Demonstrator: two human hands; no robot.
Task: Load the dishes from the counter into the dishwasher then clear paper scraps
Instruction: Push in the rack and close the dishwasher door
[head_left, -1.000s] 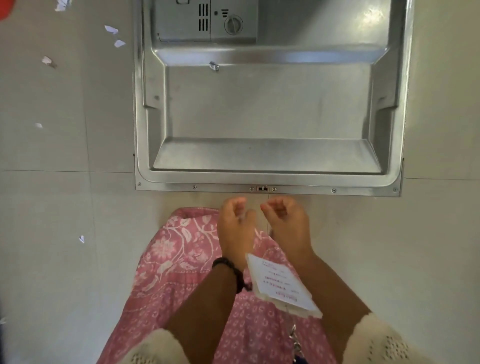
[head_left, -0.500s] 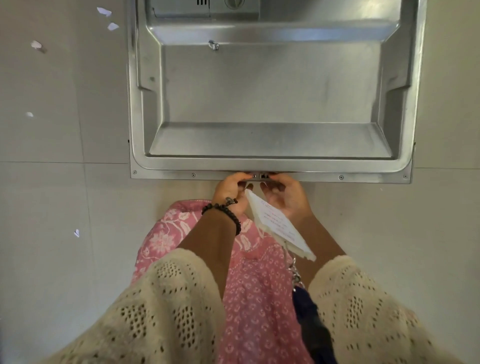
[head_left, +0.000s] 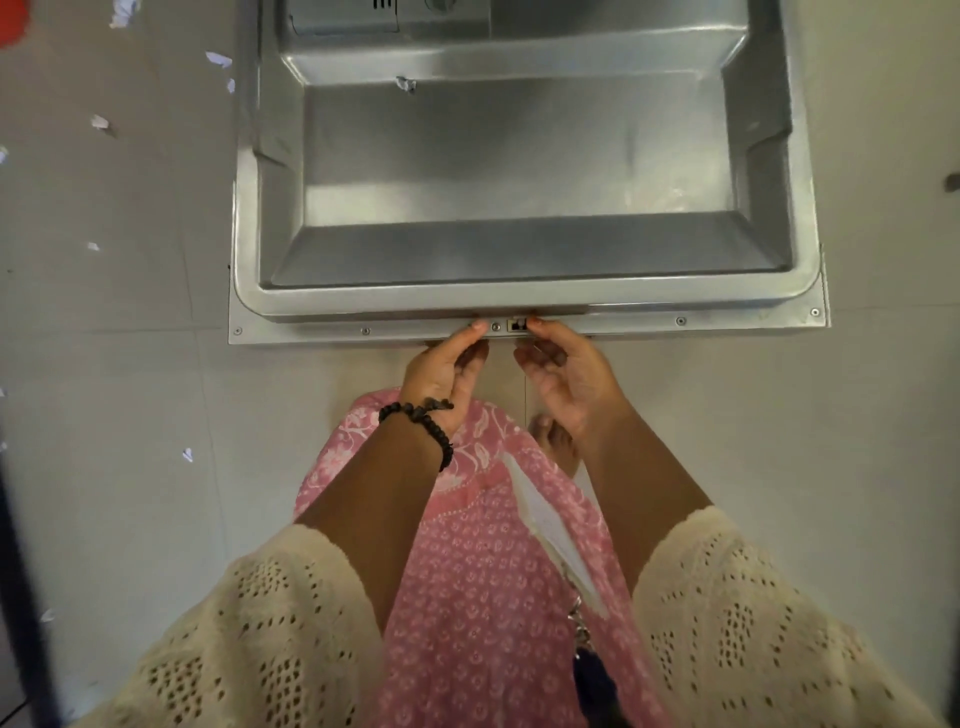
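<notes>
The open dishwasher door (head_left: 519, 156) lies flat in front of me, its steel inner side facing up. My left hand (head_left: 447, 371) and my right hand (head_left: 569, 376) are side by side at the middle of the door's near edge (head_left: 363, 330), palms turned up. Each thumb tip rests on top of the edge by the latch, and the fingers curl beneath it. White paper scraps (head_left: 101, 123) lie scattered on the floor to the left. One small scrap (head_left: 405, 83) lies on the door itself. No dishes are in view.
Pale floor tiles (head_left: 104, 364) surround the door. A red object (head_left: 10, 23) shows at the top left corner. My bare foot (head_left: 556, 441) stands just below the door's edge. A white card (head_left: 553, 530) hangs in front of my pink dress.
Both hands moved forward from in front of my dress to the door's near edge and took hold of it. The door now looks larger and closer in the view.
</notes>
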